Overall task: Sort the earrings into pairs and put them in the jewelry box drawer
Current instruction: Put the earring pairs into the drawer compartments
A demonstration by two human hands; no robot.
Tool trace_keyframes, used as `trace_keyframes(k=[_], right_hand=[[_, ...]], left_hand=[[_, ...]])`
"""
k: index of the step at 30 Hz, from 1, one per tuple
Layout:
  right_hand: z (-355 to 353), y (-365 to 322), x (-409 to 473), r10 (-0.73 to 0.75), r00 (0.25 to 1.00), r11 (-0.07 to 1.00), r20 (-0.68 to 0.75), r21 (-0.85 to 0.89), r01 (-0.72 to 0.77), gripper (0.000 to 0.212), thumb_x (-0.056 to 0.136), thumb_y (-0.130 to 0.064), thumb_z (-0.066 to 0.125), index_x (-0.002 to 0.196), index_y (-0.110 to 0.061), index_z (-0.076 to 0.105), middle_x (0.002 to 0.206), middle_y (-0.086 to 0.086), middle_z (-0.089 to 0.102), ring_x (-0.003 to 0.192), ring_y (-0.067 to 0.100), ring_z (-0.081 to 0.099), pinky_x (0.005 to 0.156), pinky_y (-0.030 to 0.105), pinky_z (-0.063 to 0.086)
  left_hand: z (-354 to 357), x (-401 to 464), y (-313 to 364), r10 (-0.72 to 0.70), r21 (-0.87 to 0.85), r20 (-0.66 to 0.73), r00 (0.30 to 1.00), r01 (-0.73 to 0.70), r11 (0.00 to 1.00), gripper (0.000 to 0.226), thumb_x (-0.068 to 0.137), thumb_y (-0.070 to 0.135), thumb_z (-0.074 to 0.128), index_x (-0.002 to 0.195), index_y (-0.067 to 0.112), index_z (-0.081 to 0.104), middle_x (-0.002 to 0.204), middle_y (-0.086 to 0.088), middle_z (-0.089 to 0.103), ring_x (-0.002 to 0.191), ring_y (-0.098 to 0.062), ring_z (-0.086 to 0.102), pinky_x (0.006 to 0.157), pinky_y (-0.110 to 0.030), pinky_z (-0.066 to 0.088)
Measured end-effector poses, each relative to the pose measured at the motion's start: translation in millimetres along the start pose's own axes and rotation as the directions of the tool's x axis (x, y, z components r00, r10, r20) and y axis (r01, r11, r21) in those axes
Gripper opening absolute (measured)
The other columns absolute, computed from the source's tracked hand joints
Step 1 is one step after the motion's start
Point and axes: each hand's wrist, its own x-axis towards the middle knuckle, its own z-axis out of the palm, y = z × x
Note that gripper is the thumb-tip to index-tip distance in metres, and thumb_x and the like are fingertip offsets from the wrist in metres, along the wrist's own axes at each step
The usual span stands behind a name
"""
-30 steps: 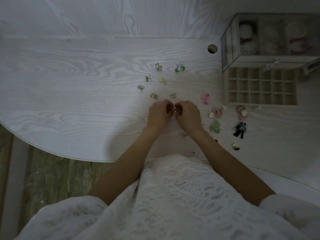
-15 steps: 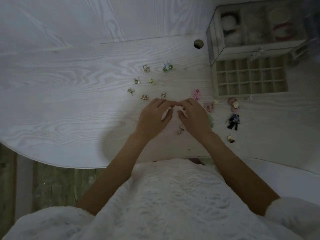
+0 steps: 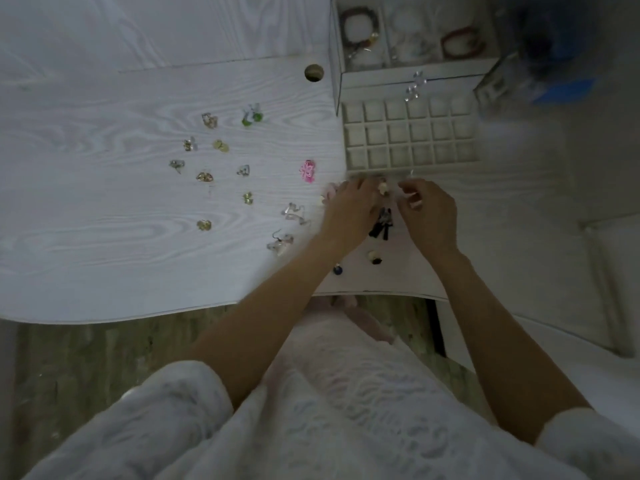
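Note:
Several earrings lie loose on the white table: gold ones at the left, a green pair, a pink one, clear ones and a black pair. The jewelry box drawer stands pulled out, and all the compartments I can see are bare. Both hands hover just in front of its near edge. My left hand pinches a small cream earring at its fingertips. My right hand has its fingers curled in a pinch. Whether it holds anything is unclear.
The glass jewelry box behind the drawer holds bracelets. A round cable hole is in the table to its left. A cream-and-black earring and a blue one lie near the table's front edge.
Both hands have moved from the table's middle to the right, up to the drawer's front edge. They have parted, and the view has shifted right with them.

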Motion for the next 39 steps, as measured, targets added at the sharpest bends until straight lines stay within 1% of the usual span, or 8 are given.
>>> trace_keyframes(k=[4, 11, 15, 20, 26, 29, 32, 39], right_hand=[[15, -1, 15, -0.016, 0.993, 0.999, 0.119, -0.039, 0.021, 0.021, 0.09, -0.022, 0.054, 0.105, -0.008, 0.06, 0.102, 0.011, 0.064, 0.089, 0.023, 0.059, 0.069, 0.028, 0.041], [13, 9, 24, -0.105, 0.993, 0.977, 0.059, -0.178, 0.114, 0.016, 0.088, -0.017, 0.057, 0.098, -0.005, 0.061, 0.101, 0.015, 0.062, 0.085, 0.031, 0.059, 0.062, 0.032, 0.039], [9, 10, 21, -0.099, 0.994, 0.957, 0.036, -0.268, 0.105, 0.016, 0.088, -0.011, 0.054, 0.101, -0.005, 0.063, 0.109, 0.018, 0.057, 0.081, 0.031, 0.058, 0.06, 0.029, 0.035], [3, 17, 13, -0.055, 0.998, 0.98, 0.036, -0.19, 0.061, 0.02, 0.09, -0.014, 0.057, 0.106, -0.005, 0.065, 0.11, 0.019, 0.056, 0.084, 0.03, 0.059, 0.065, 0.029, 0.04], [-1, 20, 7, -0.077, 0.997, 0.995, 0.002, -0.068, 0.077, 0.014, 0.088, -0.012, 0.059, 0.1, -0.007, 0.066, 0.096, 0.016, 0.063, 0.079, 0.027, 0.06, 0.067, 0.028, 0.041], [-7, 8, 12, -0.063, 0.995, 0.996, -0.076, 0.055, 0.068, 0.016, 0.086, -0.016, 0.062, 0.1, -0.01, 0.066, 0.092, 0.011, 0.066, 0.077, 0.021, 0.061, 0.069, 0.03, 0.048], [-9, -13, 28, -0.053, 0.995, 0.973, -0.084, 0.218, 0.071, 0.013, 0.084, -0.013, 0.065, 0.096, -0.009, 0.067, 0.09, 0.008, 0.069, 0.076, 0.016, 0.061, 0.07, 0.028, 0.051], [1, -37, 66, 0.01, 1.0, 0.962, 0.001, 0.273, -0.01, 0.015, 0.081, -0.013, 0.066, 0.096, -0.008, 0.066, 0.089, 0.007, 0.069, 0.076, 0.015, 0.061, 0.07, 0.026, 0.049]], left_hand=[[20, 9, 4, -0.027, 0.064, 0.004, 1.0, 0.026, 0.998, 0.046, 0.086, 0.006, 0.049, 0.132, 0.009, 0.046, 0.131, -0.013, 0.052, 0.119, -0.032, 0.042, 0.1, -0.039, 0.038], [12, 21, 12, -0.008, 0.287, 0.036, 0.999, -0.003, 0.958, 0.045, 0.088, 0.003, 0.05, 0.132, 0.009, 0.043, 0.137, -0.01, 0.044, 0.129, -0.027, 0.036, 0.096, -0.034, 0.044], [9, 26, 19, 0.015, 0.424, 0.066, 0.998, -0.042, 0.904, 0.033, 0.088, -0.003, 0.046, 0.12, 0.005, 0.053, 0.127, -0.014, 0.052, 0.122, -0.028, 0.044, 0.089, -0.041, 0.05], [7, 30, 20, 0.01, 0.484, 0.08, 0.997, -0.048, 0.874, 0.016, 0.09, 0.003, 0.051, 0.101, 0.006, 0.062, 0.107, -0.01, 0.064, 0.101, -0.028, 0.06, 0.074, -0.038, 0.051], [1, 31, 17, 0.085, 0.272, -0.001, 0.996, -0.082, 0.959, 0.017, 0.089, 0.01, 0.053, 0.105, 0.006, 0.056, 0.101, -0.014, 0.064, 0.087, -0.034, 0.062, 0.065, -0.038, 0.046], [-9, 24, 6, 0.119, 0.055, -0.187, 0.975, -0.111, 0.992, 0.017, 0.084, 0.012, 0.058, 0.1, 0.006, 0.059, 0.095, -0.013, 0.066, 0.078, -0.032, 0.063, 0.064, -0.037, 0.05], [-24, 29, -11, 0.064, -0.051, -0.332, 0.941, -0.085, 0.995, 0.018, 0.08, 0.012, 0.063, 0.098, 0.009, 0.061, 0.088, -0.008, 0.069, 0.075, -0.023, 0.063, 0.063, -0.032, 0.05], [-30, 49, -31, 0.005, 0.025, -0.205, 0.979, 0.0, 1.0, 0.014, 0.085, 0.021, 0.062, 0.096, 0.015, 0.069, 0.088, -0.009, 0.069, 0.088, -0.027, 0.056, 0.064, -0.036, 0.049]])
